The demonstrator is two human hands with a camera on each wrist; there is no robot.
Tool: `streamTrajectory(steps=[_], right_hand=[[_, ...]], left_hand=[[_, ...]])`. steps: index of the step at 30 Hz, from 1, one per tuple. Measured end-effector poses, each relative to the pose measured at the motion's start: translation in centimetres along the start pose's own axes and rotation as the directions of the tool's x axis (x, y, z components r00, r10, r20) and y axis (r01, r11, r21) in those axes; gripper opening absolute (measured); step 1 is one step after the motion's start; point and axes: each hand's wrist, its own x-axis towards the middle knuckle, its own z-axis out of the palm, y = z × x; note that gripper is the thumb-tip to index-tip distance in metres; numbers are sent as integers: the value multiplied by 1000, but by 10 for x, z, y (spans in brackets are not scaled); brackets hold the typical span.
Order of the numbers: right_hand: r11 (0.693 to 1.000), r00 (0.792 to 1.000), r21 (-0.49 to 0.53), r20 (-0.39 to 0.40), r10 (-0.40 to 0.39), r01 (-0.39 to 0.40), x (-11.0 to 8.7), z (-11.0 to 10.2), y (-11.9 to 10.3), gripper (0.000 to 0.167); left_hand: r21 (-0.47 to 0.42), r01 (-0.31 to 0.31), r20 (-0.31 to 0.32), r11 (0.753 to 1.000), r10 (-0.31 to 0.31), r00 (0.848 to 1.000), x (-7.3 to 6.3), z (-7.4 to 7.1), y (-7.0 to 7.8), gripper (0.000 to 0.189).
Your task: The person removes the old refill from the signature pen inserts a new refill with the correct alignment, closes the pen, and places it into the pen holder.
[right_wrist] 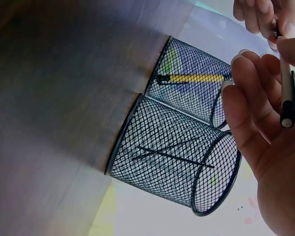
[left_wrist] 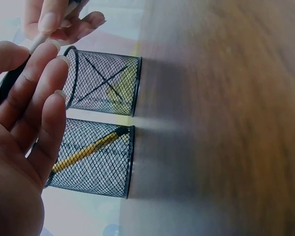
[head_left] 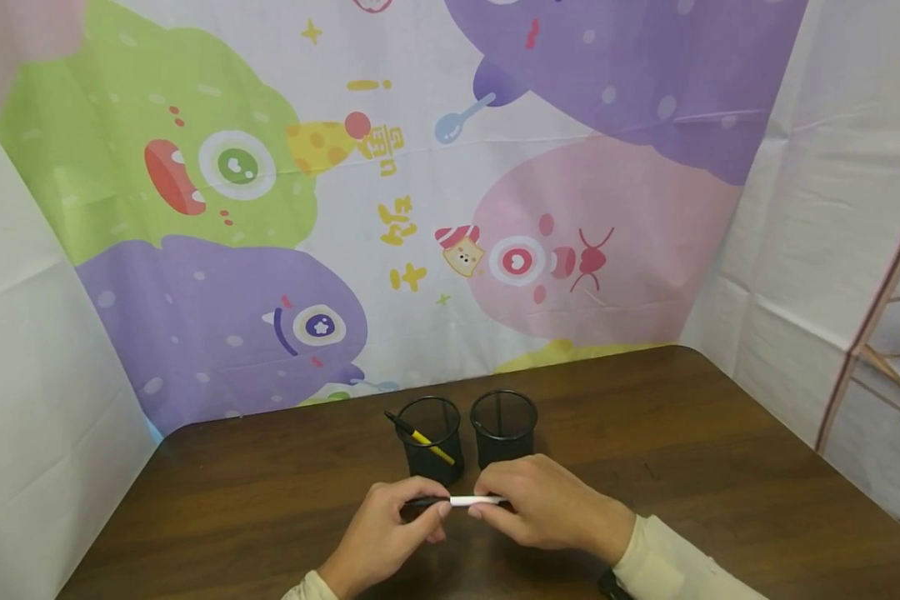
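A slim pen [head_left: 465, 501] with a white barrel and a black end lies level between two hands, above the table. The left hand [head_left: 386, 529] pinches its black end between thumb and fingers. At the white part, the right hand [head_left: 551, 507] grips with thumb and forefinger. In the right wrist view, the white barrel [right_wrist: 285, 81] shows a black clip and a small button at its end. Just beyond the hands stand two black mesh pen cups. The left cup [head_left: 433, 468] holds a slanting yellow-and-black pen [head_left: 429, 443]; the right cup [head_left: 504, 450] is close behind the right hand.
The dark brown wooden table [head_left: 255, 492] extends around the cups, its far edge meeting a cartoon-printed cloth backdrop [head_left: 405, 325]. White cloth walls [head_left: 795, 250] close in both sides. Crossed dark lines show on the right cup's mesh in both wrist views.
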Motion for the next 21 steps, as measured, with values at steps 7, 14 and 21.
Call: streamTrajectory(steps=[7,14,21], right_hand=[[1000,1000,-11,-3,-8,8,0,0,0,13],[1000,1000,-11,1,13,-13,0,0,0,14],[1000,1000,-2,0,22,-22,0,0,0,17]], left_hand=[[-4,-7,1,1000,7,1000,0,0,0,6],[-24,5,2,1000,-5,1000,0,0,0,7],[-33,19,6,999,-19,1000,-1,0,0,8]])
